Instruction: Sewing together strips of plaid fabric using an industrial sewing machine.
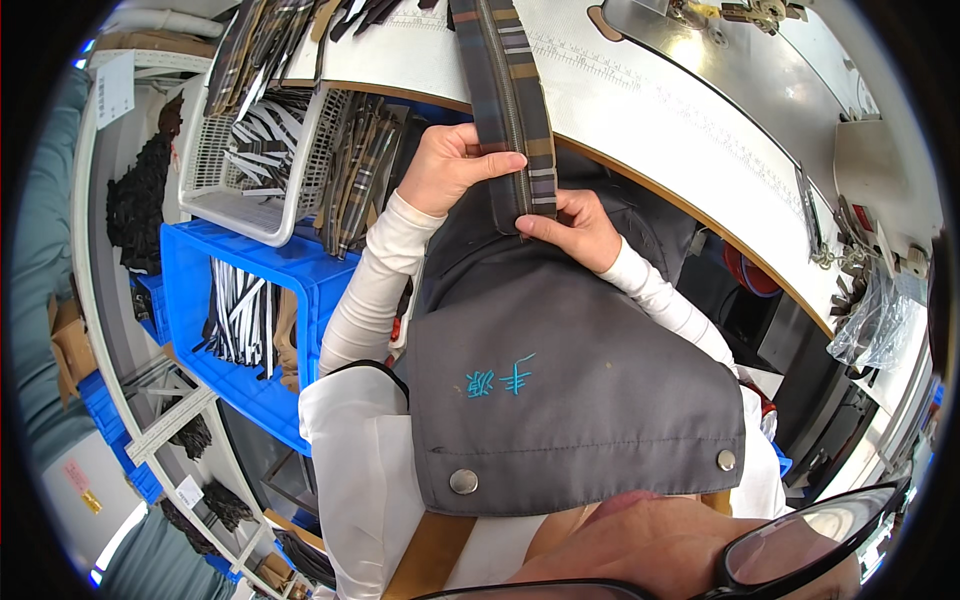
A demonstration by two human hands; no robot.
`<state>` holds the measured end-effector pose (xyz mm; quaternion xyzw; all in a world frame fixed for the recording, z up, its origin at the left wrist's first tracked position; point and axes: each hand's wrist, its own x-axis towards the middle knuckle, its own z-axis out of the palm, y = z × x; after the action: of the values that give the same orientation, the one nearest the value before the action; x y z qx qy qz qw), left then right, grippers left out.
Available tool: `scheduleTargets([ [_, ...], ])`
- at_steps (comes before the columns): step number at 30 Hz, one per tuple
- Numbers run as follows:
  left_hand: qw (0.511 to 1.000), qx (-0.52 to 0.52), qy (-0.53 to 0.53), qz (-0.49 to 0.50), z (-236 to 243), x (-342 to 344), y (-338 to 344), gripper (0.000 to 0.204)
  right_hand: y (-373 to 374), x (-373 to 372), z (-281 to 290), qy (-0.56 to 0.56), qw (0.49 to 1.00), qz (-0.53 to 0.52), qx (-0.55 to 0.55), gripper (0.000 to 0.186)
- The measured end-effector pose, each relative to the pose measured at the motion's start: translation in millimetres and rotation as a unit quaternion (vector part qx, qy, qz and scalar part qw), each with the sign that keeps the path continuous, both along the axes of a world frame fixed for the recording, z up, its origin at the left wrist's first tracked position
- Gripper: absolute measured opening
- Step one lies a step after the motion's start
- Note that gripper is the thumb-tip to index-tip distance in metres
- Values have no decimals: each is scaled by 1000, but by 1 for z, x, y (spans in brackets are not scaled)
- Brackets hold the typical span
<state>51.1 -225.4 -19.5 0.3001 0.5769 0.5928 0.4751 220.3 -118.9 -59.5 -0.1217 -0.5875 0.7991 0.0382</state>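
Both my hands hold a long fabric strip with a zipper (511,95), dark on one side and striped brown, grey and white on the other. The zipper teeth run down its middle. My left hand (445,168) pinches the strip from the left, thumb lying across the zipper. Lower down, my right hand (583,230) grips the bottom end at the right corner, thumb on top. The strip's upper part reaches over the front edge of the white worktable (640,110) and runs out of the picture at the top. My grey apron (560,350) lies beneath the hands.
Striped fabric strips (262,45) hang over the table's left end. Below them stand a white basket (300,190) of strips and a blue crate (325,290) with more strips. Sewing-machine parts (757,12) sit at the far right; a clear plastic bag (880,320) hangs nearby.
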Motion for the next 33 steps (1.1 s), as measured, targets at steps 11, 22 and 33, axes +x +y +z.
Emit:
scheduleTargets([
  [11,998,-10,-30,60,-12,7,0,17,6,-5,-14,-1,1000,12,-14,16],
  [22,998,-20,-40,46,-25,5,-4,15,8,-3,-20,-26,999,24,36,15],
  [33,958,111,-124,235,0,4,-9,12,34,9,-39,-29,982,-48,-182,15],
])
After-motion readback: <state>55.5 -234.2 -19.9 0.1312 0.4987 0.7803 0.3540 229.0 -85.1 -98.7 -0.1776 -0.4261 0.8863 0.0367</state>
